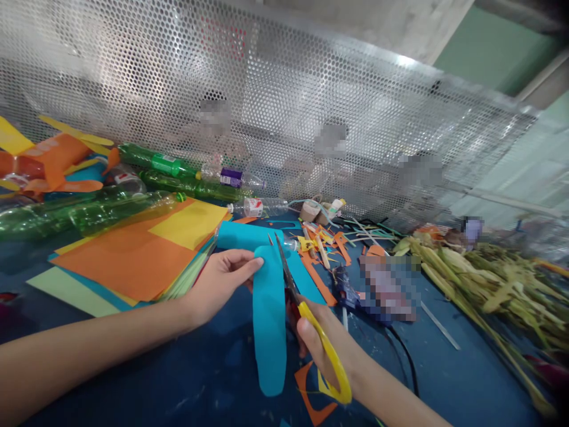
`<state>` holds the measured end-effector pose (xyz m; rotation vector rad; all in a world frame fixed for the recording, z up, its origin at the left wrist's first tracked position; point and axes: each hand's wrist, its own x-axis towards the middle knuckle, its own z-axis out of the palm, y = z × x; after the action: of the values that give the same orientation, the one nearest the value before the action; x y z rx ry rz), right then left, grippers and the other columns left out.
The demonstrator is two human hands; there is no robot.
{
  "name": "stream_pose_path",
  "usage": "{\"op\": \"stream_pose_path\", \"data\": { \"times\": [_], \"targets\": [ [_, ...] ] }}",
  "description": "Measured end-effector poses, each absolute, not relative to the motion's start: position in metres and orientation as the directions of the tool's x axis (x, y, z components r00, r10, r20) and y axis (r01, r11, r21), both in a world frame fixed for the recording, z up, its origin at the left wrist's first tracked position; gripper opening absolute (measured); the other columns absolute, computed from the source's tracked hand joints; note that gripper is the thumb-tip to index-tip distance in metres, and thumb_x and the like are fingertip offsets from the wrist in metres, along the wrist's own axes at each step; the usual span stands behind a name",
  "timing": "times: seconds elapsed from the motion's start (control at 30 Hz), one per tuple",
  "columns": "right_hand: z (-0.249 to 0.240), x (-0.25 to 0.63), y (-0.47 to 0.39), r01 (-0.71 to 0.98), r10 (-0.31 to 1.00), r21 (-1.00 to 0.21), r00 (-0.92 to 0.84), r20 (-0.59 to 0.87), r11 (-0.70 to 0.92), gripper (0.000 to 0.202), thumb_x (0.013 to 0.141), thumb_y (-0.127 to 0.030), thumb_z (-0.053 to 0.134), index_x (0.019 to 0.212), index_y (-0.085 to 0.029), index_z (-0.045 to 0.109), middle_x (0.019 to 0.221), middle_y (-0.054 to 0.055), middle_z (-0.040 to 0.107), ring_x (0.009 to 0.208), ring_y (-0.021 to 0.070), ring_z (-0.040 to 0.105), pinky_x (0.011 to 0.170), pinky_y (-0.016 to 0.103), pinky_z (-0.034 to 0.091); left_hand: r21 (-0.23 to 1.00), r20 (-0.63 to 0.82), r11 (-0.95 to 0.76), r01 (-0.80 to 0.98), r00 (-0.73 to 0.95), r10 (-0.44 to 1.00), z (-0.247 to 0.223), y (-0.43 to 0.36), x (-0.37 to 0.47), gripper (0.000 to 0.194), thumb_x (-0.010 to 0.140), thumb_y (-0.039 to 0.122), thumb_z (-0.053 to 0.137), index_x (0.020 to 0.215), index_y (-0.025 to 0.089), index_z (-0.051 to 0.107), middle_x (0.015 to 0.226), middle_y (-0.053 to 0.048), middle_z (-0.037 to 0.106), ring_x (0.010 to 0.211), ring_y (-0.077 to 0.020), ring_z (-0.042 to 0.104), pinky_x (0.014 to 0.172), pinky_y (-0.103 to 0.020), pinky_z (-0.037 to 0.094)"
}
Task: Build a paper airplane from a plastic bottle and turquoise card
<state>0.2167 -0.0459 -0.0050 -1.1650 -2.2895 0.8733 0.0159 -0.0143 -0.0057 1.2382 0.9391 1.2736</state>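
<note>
Between thumb and fingers, my left hand (229,276) pinches the upper left edge of a long blue paper strip (269,332) with rounded ends. The strip hangs above the dark blue table. My right hand (317,332) grips yellow-handled scissors (326,356), their blades parted and pointing up at the strip's upper right edge. Whether the blades touch the paper I cannot tell. Just behind lies a bottle wrapped in blue paper (244,236), its clear neck pointing right. Some fingers of my right hand are hidden behind the scissors.
Coloured paper sheets (133,261) are stacked at left, with green plastic bottles (115,210) behind. Paper-and-bottle planes (66,160) stand far left. Paper scraps (313,409), a glue gun (347,287) and dried husks (498,284) lie to the right. A perforated metal screen (284,118) closes the back.
</note>
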Motion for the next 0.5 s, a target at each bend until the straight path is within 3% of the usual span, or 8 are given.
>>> {"op": "stream_pose_path", "data": {
  "times": [0.27, 0.5],
  "targets": [
    [-0.0112, 0.2159, -0.0443, 0.531, 0.840, -0.733, -0.534, 0.101, 0.425, 0.045, 0.088, -0.056, 0.022, 0.063, -0.022, 0.037, 0.049, -0.002, 0.043, 0.044, 0.0125, 0.043, 0.043, 0.026, 0.027, 0.984, 0.077, -0.059, -0.166, 0.105, 0.992, -0.0050, -0.0161, 0.0175, 0.020, 0.075, 0.033, 0.061, 0.075, 0.013, 0.061, 0.063, 0.001, 0.061, 0.055, -0.0097, 0.053, 0.054, -0.022, 0.048],
    [-0.0039, 0.2123, -0.0452, 0.572, 0.860, -0.695, -0.492, 0.135, 0.436, 0.047, 0.086, -0.060, 0.020, 0.063, -0.022, 0.035, 0.051, -0.004, 0.038, 0.043, 0.0101, 0.036, 0.041, 0.025, 0.024, 0.979, 0.076, -0.044, -0.198, 0.160, 0.984, -0.0069, -0.0158, 0.0180, 0.021, 0.077, 0.034, 0.060, 0.077, 0.013, 0.061, 0.065, 0.001, 0.062, 0.057, -0.0104, 0.056, 0.056, -0.022, 0.048]
  ]
}}
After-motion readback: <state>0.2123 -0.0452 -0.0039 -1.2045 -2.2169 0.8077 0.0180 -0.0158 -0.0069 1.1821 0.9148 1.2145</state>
